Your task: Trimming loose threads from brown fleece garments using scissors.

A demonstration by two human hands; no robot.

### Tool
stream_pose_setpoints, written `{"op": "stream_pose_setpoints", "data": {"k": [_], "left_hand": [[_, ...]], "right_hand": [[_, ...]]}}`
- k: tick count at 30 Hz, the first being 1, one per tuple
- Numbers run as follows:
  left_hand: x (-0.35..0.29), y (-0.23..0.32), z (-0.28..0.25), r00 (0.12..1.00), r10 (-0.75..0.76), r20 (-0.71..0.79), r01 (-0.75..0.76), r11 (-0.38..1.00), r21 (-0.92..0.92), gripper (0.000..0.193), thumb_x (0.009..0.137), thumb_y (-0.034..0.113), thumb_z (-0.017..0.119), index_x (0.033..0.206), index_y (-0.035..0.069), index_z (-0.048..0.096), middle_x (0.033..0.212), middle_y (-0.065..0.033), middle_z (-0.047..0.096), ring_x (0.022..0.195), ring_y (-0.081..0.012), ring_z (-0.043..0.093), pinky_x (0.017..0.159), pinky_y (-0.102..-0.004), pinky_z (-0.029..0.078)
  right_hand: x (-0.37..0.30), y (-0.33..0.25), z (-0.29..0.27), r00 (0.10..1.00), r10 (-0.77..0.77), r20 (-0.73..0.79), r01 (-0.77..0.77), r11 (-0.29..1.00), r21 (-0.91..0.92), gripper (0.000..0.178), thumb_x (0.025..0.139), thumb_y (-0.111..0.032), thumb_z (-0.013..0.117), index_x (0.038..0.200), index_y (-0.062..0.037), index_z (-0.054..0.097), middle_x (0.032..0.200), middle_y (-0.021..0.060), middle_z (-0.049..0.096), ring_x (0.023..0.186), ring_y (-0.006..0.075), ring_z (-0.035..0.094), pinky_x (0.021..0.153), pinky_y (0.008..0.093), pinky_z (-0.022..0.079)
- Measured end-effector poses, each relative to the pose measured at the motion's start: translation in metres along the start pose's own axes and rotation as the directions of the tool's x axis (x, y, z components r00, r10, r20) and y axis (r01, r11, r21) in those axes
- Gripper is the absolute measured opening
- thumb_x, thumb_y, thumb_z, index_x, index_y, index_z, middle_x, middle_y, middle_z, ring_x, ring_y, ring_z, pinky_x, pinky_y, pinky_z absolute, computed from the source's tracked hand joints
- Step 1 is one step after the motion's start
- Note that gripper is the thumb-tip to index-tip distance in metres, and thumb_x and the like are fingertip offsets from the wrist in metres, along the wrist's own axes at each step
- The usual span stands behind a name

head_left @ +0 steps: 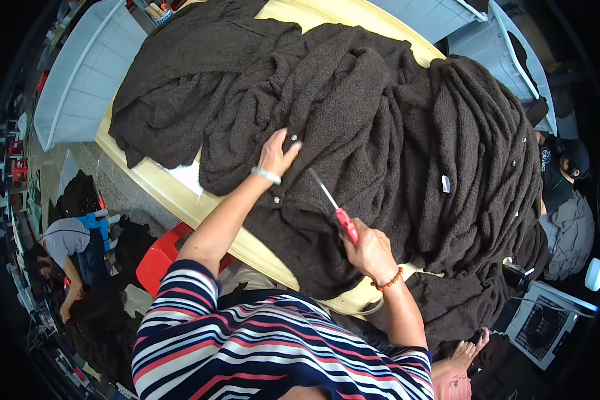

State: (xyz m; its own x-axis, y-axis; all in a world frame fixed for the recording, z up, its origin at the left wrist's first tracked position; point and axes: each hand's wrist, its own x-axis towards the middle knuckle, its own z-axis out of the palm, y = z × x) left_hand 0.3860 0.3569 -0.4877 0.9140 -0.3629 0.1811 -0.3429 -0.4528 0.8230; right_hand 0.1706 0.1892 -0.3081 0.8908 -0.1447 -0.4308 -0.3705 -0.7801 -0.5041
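The dark brown knitwear (353, 100) lies heaped across the middle of the frame, hiding most of the pale yellow table (150, 177), whose edges show at the left and top. Left of centre, the left hand (277, 157) pinches a fold beside a shiny button (294, 138); its forearm crosses the table's near edge. Right of centre, the right hand (372, 252) is wrapped around a red-handled tool (347, 225), its thin metal shaft aimed toward the upper left. A small white tag (446, 184) sits among folds at right. A red stool (159, 260) stands by the left forearm, partly covered by it. Pale bins flank the table at upper left (90, 73) and upper right (497, 57). A bending person (67, 237) occupies the lower left, and a person in a dark cap (570, 160) the right edge.
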Motion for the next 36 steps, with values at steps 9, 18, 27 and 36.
{"op": "stream_pose_setpoints", "data": {"k": [9, 18, 27, 36], "left_hand": [[-0.096, 0.012, -0.024, 0.93, 0.154, 0.335, -0.299, 0.845, 0.443, 0.074, 0.074, 0.008, 0.066, 0.143, 0.007, 0.041, 0.155, -0.0131, 0.029, 0.144, -0.0398, 0.02, 0.117, -0.0555, 0.013], [-0.101, -0.004, -0.03, 0.905, 0.268, 0.329, -0.359, 0.897, 0.258, 0.034, 0.073, 0.009, 0.063, 0.106, 0.003, 0.067, 0.134, -0.0182, 0.053, 0.128, -0.0371, 0.046, 0.109, -0.0503, 0.033], [-0.043, -0.012, -0.008, 0.986, 0.152, -0.072, -0.138, 0.976, 0.17, 0.022, 0.088, 0.01, 0.062, 0.109, 0.006, 0.061, 0.1, -0.0159, 0.057, 0.086, -0.0386, 0.061, 0.072, -0.0446, 0.052], [-0.052, -0.005, -0.021, 0.972, 0.198, 0.123, -0.206, 0.977, 0.059, 0.019, 0.084, 0.005, 0.065, 0.103, 0.002, 0.065, 0.091, -0.0149, 0.06, 0.083, -0.0347, 0.062, 0.071, -0.0406, 0.052]], "right_hand": [[-0.032, 0.01, 0.02, 0.982, -0.191, -0.015, 0.186, 0.971, -0.149, 0.016, 0.086, -0.019, 0.06, 0.089, -0.0041, 0.062, 0.059, 0.0201, 0.061, 0.057, 0.0349, 0.066, 0.054, 0.0444, 0.053], [-0.032, -0.003, 0.009, 0.994, -0.082, 0.074, 0.09, 0.99, -0.105, 0.017, 0.084, -0.016, 0.061, 0.098, -0.0053, 0.058, 0.07, 0.0224, 0.064, 0.071, 0.0408, 0.066, 0.066, 0.0487, 0.052], [-0.011, -0.015, 0.013, 0.993, -0.113, 0.014, 0.114, 0.987, -0.112, 0.014, 0.086, -0.016, 0.06, 0.094, -0.0046, 0.058, 0.068, 0.0232, 0.063, 0.069, 0.0408, 0.065, 0.064, 0.049, 0.052], [-0.004, -0.008, 0.004, 0.991, -0.107, 0.083, 0.113, 0.991, -0.077, 0.02, 0.085, -0.016, 0.062, 0.103, -0.0074, 0.058, 0.073, 0.0219, 0.064, 0.071, 0.0404, 0.066, 0.067, 0.0487, 0.053]]}}
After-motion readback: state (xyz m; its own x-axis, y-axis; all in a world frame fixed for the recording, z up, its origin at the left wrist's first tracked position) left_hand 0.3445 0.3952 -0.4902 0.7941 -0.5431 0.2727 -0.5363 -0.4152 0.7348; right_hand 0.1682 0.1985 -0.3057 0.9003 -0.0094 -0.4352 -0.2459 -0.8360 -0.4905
